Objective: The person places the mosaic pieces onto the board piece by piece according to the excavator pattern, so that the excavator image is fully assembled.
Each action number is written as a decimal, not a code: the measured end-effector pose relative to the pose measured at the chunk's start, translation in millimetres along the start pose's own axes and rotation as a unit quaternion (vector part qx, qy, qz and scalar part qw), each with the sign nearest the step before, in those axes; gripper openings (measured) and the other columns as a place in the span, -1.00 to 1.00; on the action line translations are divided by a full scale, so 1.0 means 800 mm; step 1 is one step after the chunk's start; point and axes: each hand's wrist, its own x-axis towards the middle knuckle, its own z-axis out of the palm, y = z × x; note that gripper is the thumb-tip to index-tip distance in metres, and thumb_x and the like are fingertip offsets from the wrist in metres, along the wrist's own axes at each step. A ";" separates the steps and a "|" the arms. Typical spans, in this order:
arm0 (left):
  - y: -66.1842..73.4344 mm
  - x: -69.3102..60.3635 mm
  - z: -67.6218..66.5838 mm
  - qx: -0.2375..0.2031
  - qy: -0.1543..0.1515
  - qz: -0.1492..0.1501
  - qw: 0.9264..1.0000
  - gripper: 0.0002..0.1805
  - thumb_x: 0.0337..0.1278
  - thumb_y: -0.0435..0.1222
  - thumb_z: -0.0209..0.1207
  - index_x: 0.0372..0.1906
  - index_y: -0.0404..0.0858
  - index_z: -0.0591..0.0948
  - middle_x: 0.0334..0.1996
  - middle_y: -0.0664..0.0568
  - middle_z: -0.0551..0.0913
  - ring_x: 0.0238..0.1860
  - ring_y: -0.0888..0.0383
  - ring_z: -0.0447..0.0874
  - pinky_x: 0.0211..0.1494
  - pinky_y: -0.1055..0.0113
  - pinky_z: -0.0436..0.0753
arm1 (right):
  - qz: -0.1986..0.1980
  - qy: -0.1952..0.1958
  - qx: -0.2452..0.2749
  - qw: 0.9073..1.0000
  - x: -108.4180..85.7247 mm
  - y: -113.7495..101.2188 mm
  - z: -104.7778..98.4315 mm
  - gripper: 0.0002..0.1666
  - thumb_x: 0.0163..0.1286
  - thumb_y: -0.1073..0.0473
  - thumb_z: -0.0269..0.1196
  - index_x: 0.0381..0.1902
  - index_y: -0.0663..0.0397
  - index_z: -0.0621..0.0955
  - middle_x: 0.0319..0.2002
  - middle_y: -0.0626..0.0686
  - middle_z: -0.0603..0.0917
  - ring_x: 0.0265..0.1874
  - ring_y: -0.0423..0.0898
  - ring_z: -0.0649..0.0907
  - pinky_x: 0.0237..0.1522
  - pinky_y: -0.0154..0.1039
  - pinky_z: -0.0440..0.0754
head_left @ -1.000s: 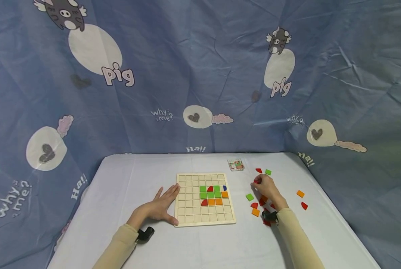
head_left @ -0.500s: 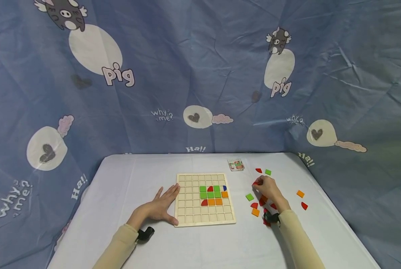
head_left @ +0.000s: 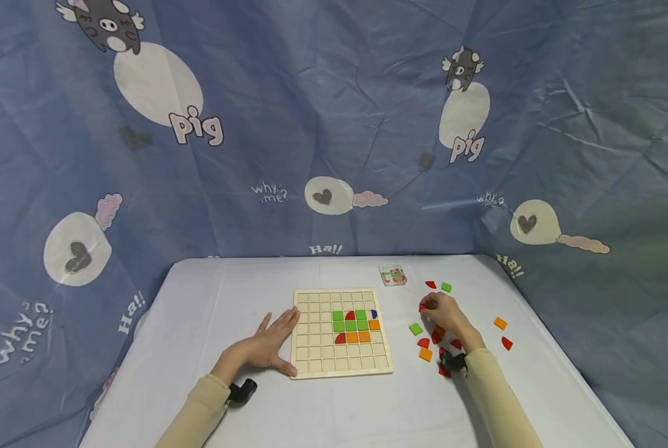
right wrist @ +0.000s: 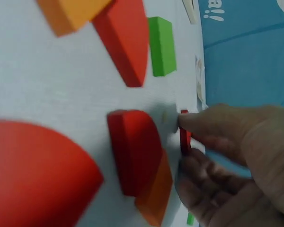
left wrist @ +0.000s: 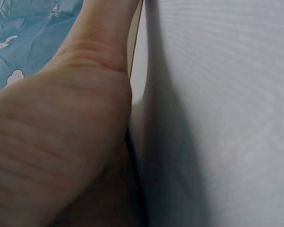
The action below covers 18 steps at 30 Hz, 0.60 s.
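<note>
A wooden grid board holds green, red, orange and blue pieces in its right half. My left hand rests with spread, straight fingers along the board's left edge; in the left wrist view the hand fills the left side. Over at the loose pieces, my right hand pinches a red piece. Seen from the right wrist, the hand has that red piece between thumb and fingers, near the table surface.
Loose red, green and orange pieces lie around and below the right hand, among them a green square and an orange square. A small patterned card lies behind the board. A blue printed cloth hangs behind the table.
My right hand has shifted very slightly right and toward me, with the red piece turned a little in its fingers. The left hand stays in place.
</note>
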 end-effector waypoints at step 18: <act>0.000 0.000 -0.001 -0.001 -0.003 -0.003 1.000 0.49 -0.41 0.42 0.31 0.54 -0.26 -0.19 0.57 -0.10 -0.29 0.57 -0.06 -0.34 0.51 -0.21 -0.42 | 0.034 0.033 -0.003 0.999 0.002 -0.004 0.007 -0.69 0.22 0.10 0.37 -0.22 0.22 0.59 -0.35 0.09 0.63 -0.43 -0.08 0.53 -0.41 -0.31 0.54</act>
